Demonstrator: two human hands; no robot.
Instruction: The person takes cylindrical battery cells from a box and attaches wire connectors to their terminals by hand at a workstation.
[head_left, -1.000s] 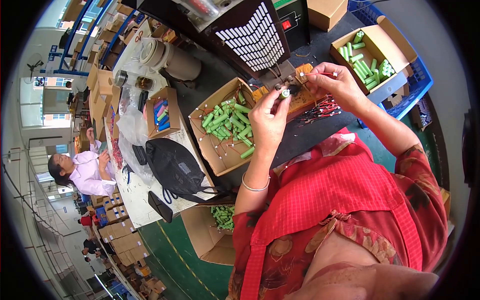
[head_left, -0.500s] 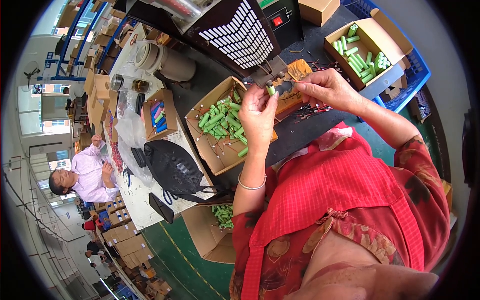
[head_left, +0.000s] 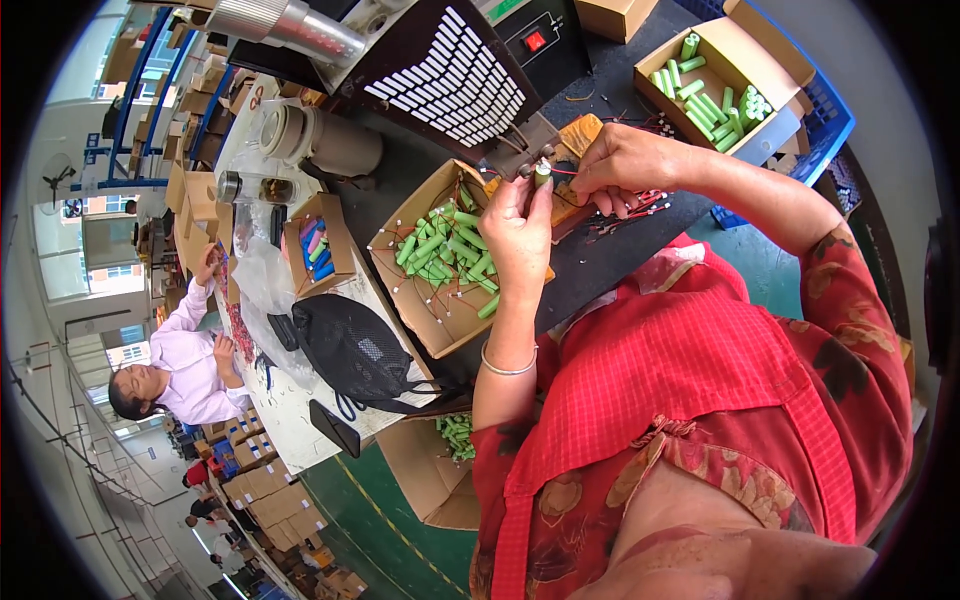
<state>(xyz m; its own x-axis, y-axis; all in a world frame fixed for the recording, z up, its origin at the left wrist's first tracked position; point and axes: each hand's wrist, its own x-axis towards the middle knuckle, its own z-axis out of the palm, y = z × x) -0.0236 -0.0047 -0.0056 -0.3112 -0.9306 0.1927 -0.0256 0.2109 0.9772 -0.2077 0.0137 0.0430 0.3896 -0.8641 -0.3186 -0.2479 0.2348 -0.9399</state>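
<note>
My left hand point(head_left: 517, 238) pinches a green cylindrical battery cell point(head_left: 542, 175) upright between thumb and fingers. It is just in front of the metal electrode arms of a black bench machine point(head_left: 450, 80). My right hand point(head_left: 630, 170) is closed on a thin red wire point(head_left: 564, 172), whose end reaches the top of the cell; whether it touches cannot be made out. Left of my left hand, an open cardboard box point(head_left: 432, 335) holds many green cells with wires attached. Loose wires point(head_left: 625, 222) lie under my right hand, near a worn yellow-orange block point(head_left: 580, 132).
At the far right, a cardboard box point(head_left: 775, 45) of bare green cells rests on a blue crate point(head_left: 825, 120). To the left are a black mesh bag point(head_left: 350, 345), a phone point(head_left: 334, 428), a small box of coloured cells point(head_left: 335, 275) and a large jug point(head_left: 335, 140). Another person point(head_left: 185, 360) sits beyond.
My right hand has turned over and brought the wire close to the cell's top. The cell in my left hand is now more upright. The whole view has shifted slightly.
</note>
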